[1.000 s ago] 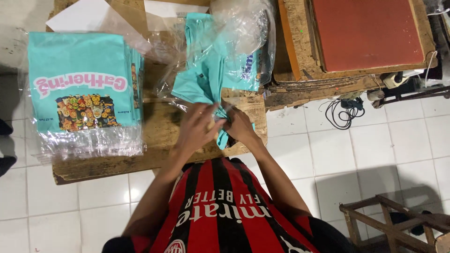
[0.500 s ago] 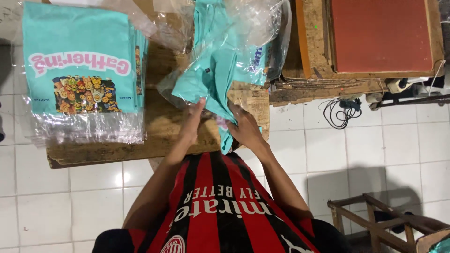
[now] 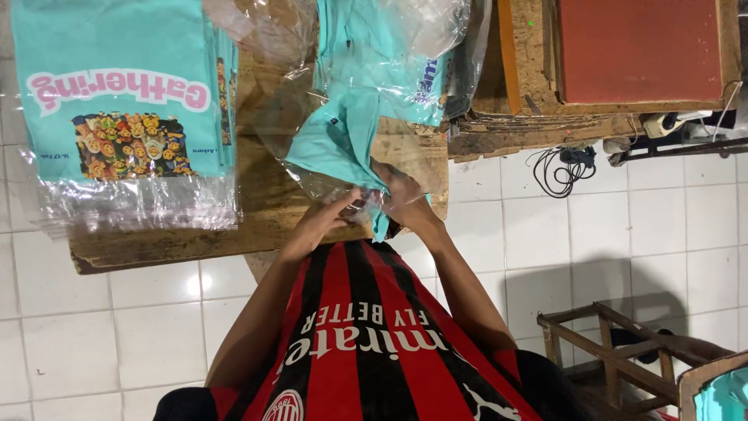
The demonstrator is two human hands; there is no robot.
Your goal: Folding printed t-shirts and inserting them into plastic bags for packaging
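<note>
A folded teal shirt lies partly inside a clear plastic bag on the wooden table. My left hand pinches the near end of the shirt and bag at the table's front edge. Touching it from the right, my right hand grips the same bunched end, where a strip of teal cloth hangs between the two hands. More teal cloth in crumpled plastic lies behind it.
A stack of bagged teal shirts with printed fronts fills the table's left side. At the right stands a red board in a wooden frame. A black cable lies on the white tiles. A wooden stool is at lower right.
My hands have drawn together at the shirt's near end, closing on it. The left hand moved right toward the right one.
</note>
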